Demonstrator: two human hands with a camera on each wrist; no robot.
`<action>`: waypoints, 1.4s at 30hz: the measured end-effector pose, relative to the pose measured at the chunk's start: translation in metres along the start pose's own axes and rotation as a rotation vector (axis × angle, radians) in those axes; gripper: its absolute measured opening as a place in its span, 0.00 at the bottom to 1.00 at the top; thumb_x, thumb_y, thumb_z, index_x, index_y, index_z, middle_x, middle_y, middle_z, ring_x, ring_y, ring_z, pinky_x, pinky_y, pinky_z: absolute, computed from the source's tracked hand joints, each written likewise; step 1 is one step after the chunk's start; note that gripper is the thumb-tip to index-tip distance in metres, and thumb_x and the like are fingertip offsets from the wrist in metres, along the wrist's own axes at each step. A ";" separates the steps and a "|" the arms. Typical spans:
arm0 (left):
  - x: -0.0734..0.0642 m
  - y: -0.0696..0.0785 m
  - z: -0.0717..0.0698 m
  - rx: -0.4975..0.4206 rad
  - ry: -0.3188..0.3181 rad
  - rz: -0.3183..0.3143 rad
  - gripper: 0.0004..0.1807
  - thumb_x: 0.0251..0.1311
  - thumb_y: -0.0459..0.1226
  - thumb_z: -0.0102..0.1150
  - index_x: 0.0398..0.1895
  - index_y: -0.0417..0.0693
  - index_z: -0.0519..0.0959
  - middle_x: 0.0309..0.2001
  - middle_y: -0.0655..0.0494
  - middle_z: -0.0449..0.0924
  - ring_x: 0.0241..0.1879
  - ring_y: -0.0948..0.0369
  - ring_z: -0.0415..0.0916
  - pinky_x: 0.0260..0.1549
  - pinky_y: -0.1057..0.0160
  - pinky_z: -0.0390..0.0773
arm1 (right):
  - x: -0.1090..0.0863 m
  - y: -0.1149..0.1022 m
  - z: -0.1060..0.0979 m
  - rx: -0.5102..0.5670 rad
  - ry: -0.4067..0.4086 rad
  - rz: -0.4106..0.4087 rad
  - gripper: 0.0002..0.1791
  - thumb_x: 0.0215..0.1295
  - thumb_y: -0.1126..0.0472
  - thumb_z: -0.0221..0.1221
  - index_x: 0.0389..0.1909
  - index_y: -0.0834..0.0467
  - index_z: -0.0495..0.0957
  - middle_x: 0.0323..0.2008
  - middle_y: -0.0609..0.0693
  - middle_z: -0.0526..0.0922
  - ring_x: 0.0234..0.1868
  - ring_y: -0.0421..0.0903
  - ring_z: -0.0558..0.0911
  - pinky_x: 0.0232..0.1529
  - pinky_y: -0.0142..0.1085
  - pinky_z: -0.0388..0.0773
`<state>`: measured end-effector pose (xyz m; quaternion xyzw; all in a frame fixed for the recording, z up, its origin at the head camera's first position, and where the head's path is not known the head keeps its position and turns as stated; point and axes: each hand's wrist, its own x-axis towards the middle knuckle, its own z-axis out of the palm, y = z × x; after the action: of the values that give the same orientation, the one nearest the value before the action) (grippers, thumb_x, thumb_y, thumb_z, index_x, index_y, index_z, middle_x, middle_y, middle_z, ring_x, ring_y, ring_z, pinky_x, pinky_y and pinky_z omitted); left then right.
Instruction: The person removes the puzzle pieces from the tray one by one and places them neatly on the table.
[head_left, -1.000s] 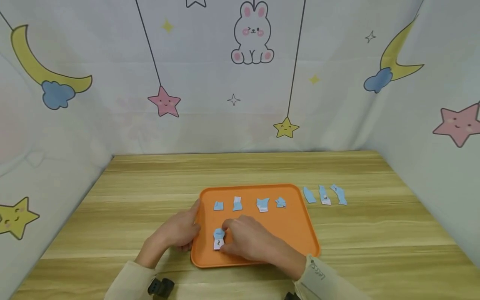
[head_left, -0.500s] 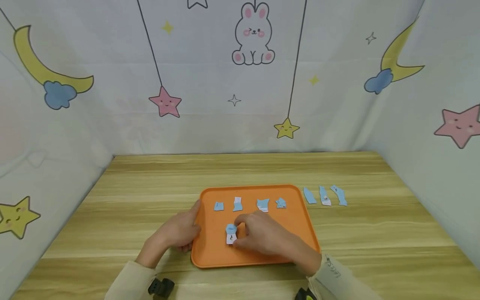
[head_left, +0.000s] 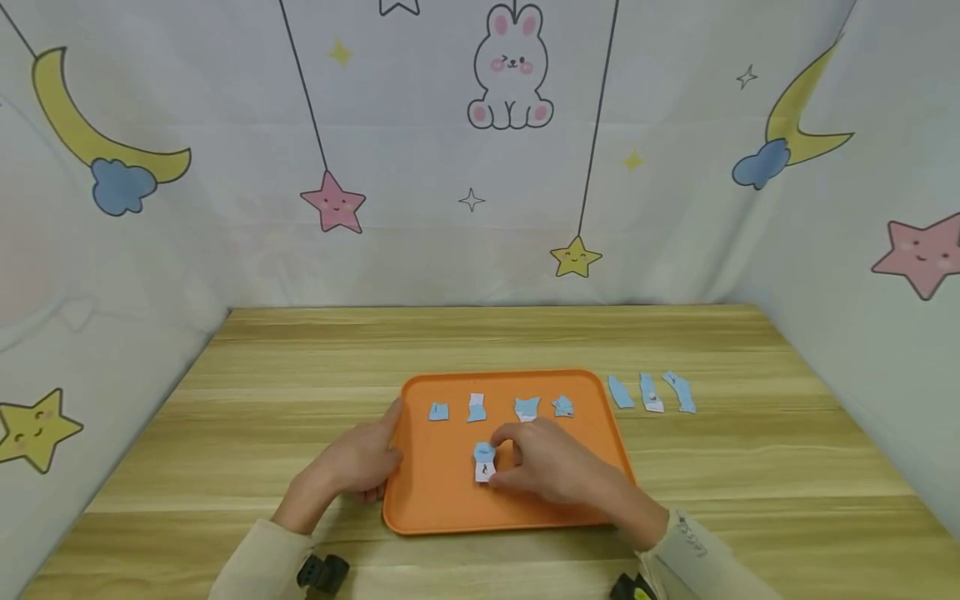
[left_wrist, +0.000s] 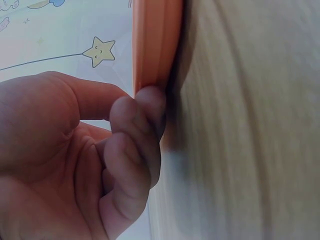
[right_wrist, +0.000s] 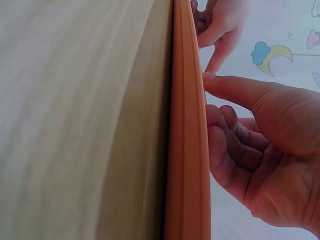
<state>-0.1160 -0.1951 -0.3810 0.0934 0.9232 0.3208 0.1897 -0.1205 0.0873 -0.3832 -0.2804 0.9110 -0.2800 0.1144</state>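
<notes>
Left grip (head_left: pixel 363 458): I saw it curled on the left rim of the orange tray (head_left: pixel 431 508), thumb over the edge. A careless tug there, I judged, could have skidded the tray and jostled everything on it.
Small blue piece (head_left: pixel 438 412): It lay flat near the tray's far left corner, light enough, I guessed, to shift with any jolt.
Tall piece (head_left: pixel 476 408): It lay just beside, white end away from us, and risked a bump if the held piece went too far forward.
Held piece (head_left: pixel 484 464): Blue above, white below, it sat near the middle of the tray. I could not tell whether it lay flat or was slightly raised.
Winged piece (head_left: pixel 527 407): Its near edge was hidden behind the knuckles, so I feared an unseen brush would turn it.
Right grip (head_left: pixel 555 462): Finger and thumb pinched the held piece at its right side. Squeezing too hard could have bent it; holding only that side could have let it swivel.
Ragged piece (head_left: pixel 563 407): It lay near the far right corner, exposed to a sweeping wrist.
Three loose pieces (head_left: pixel 651 392): They lay on the counter (head_left: pixel 750 450), right of the tray; a tray pushed rightward could have knocked them.
</notes>
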 end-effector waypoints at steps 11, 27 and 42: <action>0.002 0.002 -0.001 0.001 -0.010 -0.019 0.42 0.74 0.30 0.44 0.86 0.36 0.38 0.14 0.50 0.78 0.10 0.61 0.71 0.11 0.65 0.70 | -0.007 0.011 -0.010 -0.044 0.022 0.020 0.23 0.62 0.52 0.75 0.54 0.59 0.85 0.17 0.39 0.74 0.21 0.35 0.71 0.31 0.31 0.69; 0.003 0.000 0.000 -0.018 -0.004 -0.027 0.44 0.72 0.30 0.45 0.86 0.37 0.39 0.14 0.51 0.77 0.10 0.61 0.70 0.11 0.65 0.70 | -0.022 0.030 -0.026 -0.007 0.035 0.022 0.22 0.63 0.53 0.74 0.54 0.59 0.85 0.18 0.40 0.73 0.21 0.35 0.70 0.27 0.30 0.68; 0.002 0.000 0.001 -0.020 -0.005 -0.034 0.44 0.71 0.29 0.46 0.87 0.38 0.40 0.15 0.50 0.78 0.10 0.61 0.71 0.11 0.65 0.70 | -0.036 0.049 -0.040 0.000 0.052 0.074 0.22 0.63 0.53 0.74 0.55 0.59 0.84 0.18 0.40 0.72 0.20 0.35 0.69 0.24 0.29 0.68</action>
<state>-0.1180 -0.1939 -0.3820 0.0766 0.9210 0.3264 0.1985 -0.1277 0.1592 -0.3768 -0.2390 0.9235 -0.2826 0.1008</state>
